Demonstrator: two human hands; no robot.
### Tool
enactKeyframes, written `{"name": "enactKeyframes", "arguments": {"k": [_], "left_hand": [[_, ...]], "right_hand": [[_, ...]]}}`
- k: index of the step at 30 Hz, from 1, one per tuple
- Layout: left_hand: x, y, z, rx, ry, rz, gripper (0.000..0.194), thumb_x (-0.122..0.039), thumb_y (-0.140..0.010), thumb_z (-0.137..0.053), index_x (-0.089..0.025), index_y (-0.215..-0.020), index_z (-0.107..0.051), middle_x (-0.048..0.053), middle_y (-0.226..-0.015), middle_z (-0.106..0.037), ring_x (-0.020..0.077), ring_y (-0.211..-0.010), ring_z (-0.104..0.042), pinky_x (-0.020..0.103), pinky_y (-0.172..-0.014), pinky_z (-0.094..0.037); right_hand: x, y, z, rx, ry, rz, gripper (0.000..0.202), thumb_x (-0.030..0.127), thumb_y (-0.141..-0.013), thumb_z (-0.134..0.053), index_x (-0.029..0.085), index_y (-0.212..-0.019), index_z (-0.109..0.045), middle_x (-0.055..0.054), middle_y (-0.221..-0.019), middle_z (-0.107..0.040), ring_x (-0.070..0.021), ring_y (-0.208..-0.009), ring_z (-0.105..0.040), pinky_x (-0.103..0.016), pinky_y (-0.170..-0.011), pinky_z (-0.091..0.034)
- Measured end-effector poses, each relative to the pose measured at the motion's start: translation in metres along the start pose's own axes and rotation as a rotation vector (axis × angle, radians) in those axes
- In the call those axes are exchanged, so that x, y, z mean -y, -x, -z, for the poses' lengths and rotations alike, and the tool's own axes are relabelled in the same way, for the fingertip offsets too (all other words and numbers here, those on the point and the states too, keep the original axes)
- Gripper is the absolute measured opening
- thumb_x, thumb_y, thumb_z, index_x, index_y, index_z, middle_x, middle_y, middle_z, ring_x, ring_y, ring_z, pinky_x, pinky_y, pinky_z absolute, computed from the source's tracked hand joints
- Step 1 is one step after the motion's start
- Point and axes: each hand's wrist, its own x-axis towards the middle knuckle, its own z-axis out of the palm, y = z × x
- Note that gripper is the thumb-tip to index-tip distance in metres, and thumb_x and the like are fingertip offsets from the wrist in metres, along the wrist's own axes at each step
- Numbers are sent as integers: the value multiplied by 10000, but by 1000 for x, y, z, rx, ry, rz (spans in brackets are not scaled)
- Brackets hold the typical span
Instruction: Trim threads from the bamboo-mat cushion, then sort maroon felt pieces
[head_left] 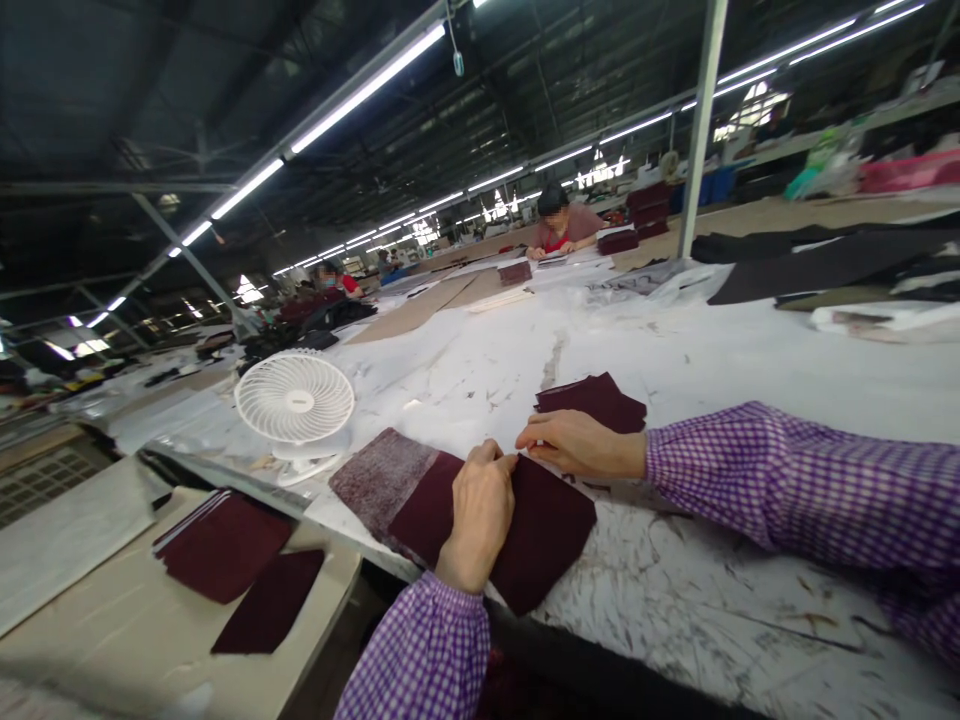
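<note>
Several maroon fabric pieces point(544, 530) lie overlapped at the front edge of the white table. A greyish speckled section point(386, 472) shows at their left end. My left hand point(478, 515) rests over the maroon cloth, its fingers bent and closed at the cloth's far edge. Just right of it, my right hand point(574, 443) is closed too, thumb and fingertips pinching that same edge. The fingertips of both hands nearly meet. Behind my right hand sits a small stack of maroon pieces point(596, 398), partly covered by the hand.
A white fan point(296, 400) stands on the table to the left. Lower left, a beige surface point(97, 640) carries a maroon stack point(225, 548) and a single piece point(270, 602). A metal post point(701, 140) rises behind dark fabric point(832, 262). A co-worker point(566, 225) leans over the far table.
</note>
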Motion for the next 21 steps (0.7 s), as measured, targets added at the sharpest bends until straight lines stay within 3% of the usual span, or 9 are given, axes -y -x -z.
{"name": "enactKeyframes", "arguments": {"k": [6,11,18,21], "left_hand": [[-2,-1,2,41,-67,-18,284,-147,-920,-420,-233,-1009,-676,22,-932,-610,150,-828,-562,261,-686,-406],[-4,-3,3,48,-15,3,307,-137,-918,-409,-228,-1059,-665,40,-954,-616,160,-852,-575,265,-714,-426],[11,5,14,68,254,59,209,-123,-845,-532,-210,-874,-720,26,-838,-628,152,-790,-598,257,-754,-450],[21,18,20,7,320,79,244,-92,-846,-517,-205,-781,-723,20,-788,-622,143,-766,-585,244,-717,-445]], "right_hand": [[6,1,2,-50,16,95,254,151,-900,-443,169,-1023,-665,-73,-961,-679,-202,-909,-577,-325,-810,-435],[9,3,-7,-50,34,119,242,132,-885,-434,152,-985,-654,-77,-897,-676,-205,-876,-548,-319,-776,-443],[6,5,-14,-27,70,215,301,95,-858,-421,134,-1066,-635,-102,-926,-658,-206,-867,-529,-370,-847,-432],[6,5,-12,10,56,224,369,46,-795,-442,123,-1099,-637,-107,-935,-650,-211,-898,-538,-389,-888,-422]]}}
